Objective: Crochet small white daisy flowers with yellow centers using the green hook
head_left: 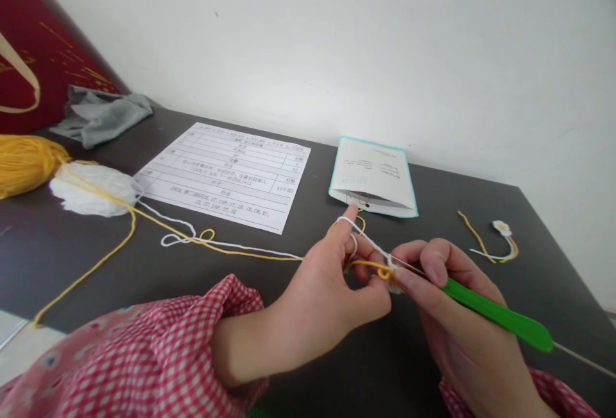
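Observation:
My right hand (462, 315) grips a crochet hook (498, 315) with a green handle, its thin metal shaft pointing left into the yarn. White yarn (366, 233) runs over the raised index finger of my left hand (332, 283) to the hook's tip. Between the thumb and fingers of that hand is a small crochet piece (385, 272) with a yellow loop, mostly hidden by the fingers. Both strands trail left across the table to a white yarn ball (94, 188) and a yellow yarn skein (29, 164).
A printed pattern sheet (231, 177) lies on the dark table (158, 277). Behind my hands sits a white pouch (373, 177) with a blue edge. At right is a small crocheted flower (502, 228) with yarn tails. Grey cloth (103, 116) and a red bag (48, 52) stand far left.

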A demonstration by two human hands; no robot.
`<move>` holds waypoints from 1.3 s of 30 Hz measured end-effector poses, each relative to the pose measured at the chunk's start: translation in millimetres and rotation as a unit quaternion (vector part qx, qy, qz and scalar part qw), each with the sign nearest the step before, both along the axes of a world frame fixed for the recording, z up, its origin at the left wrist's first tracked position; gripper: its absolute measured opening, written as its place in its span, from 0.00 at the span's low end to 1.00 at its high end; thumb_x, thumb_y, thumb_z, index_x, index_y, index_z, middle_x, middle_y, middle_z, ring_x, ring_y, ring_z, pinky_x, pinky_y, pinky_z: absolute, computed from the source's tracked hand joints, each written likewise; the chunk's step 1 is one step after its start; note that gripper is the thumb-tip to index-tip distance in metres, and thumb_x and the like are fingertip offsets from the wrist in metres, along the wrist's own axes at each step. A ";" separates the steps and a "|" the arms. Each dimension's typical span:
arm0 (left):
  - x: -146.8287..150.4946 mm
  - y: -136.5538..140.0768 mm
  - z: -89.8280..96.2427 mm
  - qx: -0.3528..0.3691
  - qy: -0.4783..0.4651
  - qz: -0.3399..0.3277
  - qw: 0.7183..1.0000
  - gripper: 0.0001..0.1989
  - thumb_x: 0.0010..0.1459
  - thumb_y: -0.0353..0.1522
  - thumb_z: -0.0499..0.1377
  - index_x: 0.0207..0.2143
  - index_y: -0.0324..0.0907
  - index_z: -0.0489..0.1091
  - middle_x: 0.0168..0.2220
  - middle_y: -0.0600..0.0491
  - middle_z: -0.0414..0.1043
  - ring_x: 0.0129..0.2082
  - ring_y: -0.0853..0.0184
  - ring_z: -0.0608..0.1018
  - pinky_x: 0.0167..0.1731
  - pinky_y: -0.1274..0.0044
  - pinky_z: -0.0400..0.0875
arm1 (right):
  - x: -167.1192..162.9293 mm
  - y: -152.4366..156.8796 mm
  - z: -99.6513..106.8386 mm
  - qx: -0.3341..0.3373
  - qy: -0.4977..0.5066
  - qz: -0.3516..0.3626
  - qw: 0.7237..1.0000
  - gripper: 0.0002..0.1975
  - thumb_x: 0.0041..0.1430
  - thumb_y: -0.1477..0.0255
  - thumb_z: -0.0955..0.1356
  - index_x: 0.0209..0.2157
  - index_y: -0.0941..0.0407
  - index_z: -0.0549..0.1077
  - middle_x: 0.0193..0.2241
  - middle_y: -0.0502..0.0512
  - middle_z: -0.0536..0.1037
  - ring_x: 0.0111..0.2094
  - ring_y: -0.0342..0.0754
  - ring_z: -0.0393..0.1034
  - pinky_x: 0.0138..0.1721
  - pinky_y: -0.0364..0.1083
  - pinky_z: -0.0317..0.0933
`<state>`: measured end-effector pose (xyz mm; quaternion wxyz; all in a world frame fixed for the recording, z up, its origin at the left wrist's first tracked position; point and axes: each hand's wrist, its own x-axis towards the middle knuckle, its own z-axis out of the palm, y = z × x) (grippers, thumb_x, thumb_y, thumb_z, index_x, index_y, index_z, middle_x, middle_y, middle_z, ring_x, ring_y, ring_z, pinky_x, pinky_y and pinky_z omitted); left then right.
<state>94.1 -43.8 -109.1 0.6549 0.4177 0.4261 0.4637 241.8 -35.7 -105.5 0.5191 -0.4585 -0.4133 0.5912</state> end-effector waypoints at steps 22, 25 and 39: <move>-3.7 10.3 1.2 -0.082 -0.149 -0.033 0.985 0.34 0.48 0.28 0.72 0.56 0.35 0.63 0.28 0.62 0.72 0.29 0.77 0.74 0.32 0.81 0.68 | 0.8 0.7 8.7 -0.060 0.068 0.025 0.996 0.18 0.45 0.74 0.79 0.21 0.54 0.65 0.24 0.47 0.75 0.28 0.42 0.68 0.30 0.37 0.66; -2.5 10.5 -0.5 -0.080 -0.167 -0.016 0.983 0.40 0.45 0.25 0.73 0.59 0.34 0.60 0.29 0.62 0.73 0.30 0.76 0.75 0.36 0.80 0.69 | 6.2 2.6 7.9 -0.044 0.043 0.048 0.997 0.17 0.48 0.74 0.78 0.22 0.53 0.66 0.27 0.47 0.77 0.30 0.42 0.70 0.32 0.37 0.66; -6.8 12.9 10.4 -0.115 -0.125 -0.018 0.985 0.52 0.42 0.22 0.69 0.68 0.33 0.48 0.27 0.62 0.73 0.28 0.73 0.73 0.33 0.77 0.67 | 8.8 2.0 4.4 0.038 -0.045 0.073 0.996 0.15 0.53 0.76 0.76 0.24 0.52 0.66 0.29 0.47 0.80 0.31 0.41 0.74 0.29 0.36 0.66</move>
